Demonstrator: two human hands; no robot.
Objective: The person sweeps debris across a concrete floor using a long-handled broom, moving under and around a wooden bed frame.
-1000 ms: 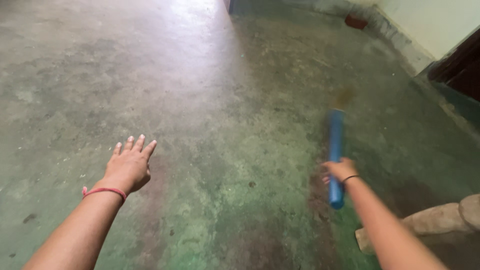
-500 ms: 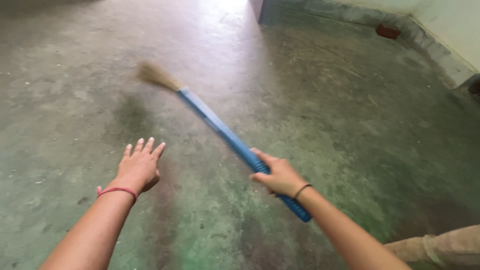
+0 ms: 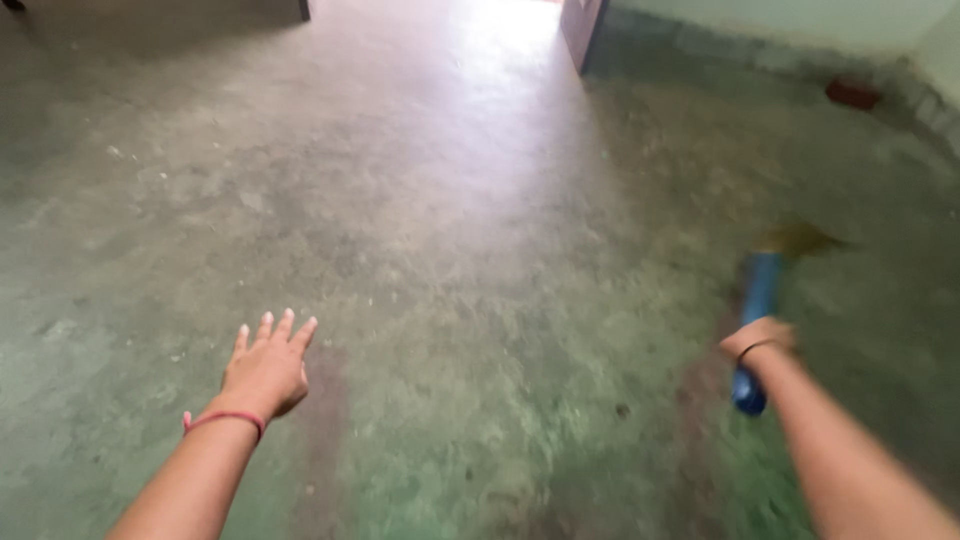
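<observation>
My right hand (image 3: 758,337), with a dark band at the wrist, grips the blue handle of a short broom (image 3: 757,300) low on the right. Its straw-coloured bristles, blurred, point away from me over the floor. My left hand (image 3: 267,366) hovers palm down over the greenish concrete floor (image 3: 480,260) on the left, fingers spread and holding nothing. A red thread bracelet circles that wrist.
A bright doorway lies at the top centre with a door edge (image 3: 580,30) beside it. A low wall base runs along the upper right, with a red brick (image 3: 852,94) lying against it. Small bits of debris dot the floor at the left.
The broom has swung from the left, where its bristles reached ahead of my left hand, back over to the right side. The view has shifted slightly leftward; my left hand stays spread.
</observation>
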